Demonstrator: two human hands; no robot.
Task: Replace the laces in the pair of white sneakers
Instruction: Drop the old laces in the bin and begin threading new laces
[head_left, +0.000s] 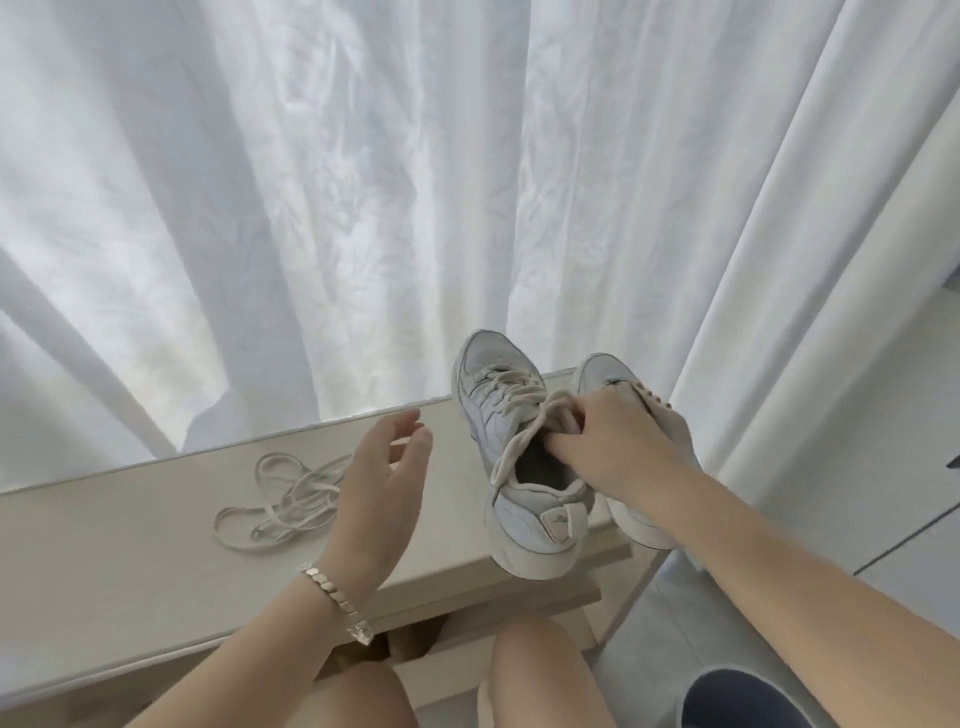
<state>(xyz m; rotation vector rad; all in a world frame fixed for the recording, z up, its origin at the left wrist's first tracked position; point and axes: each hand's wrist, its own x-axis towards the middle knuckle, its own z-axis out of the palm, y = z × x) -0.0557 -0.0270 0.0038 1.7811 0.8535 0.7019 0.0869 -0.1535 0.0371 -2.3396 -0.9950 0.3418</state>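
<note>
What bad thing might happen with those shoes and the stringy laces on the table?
1. The right hand holds both sneakers together by their openings, and their heels stick out past the edge of the table. If the grip slips, one might drop to the floor.
2. The loose laces lie in a messy heap beside the open left hand. They might knot up when pulled.

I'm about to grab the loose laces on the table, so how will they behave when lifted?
The loose laces will probably go limp and dangle, since they lie in flat loops. Being thin, they look light. The overlapping loops may snag and come up as one tangle.
</note>
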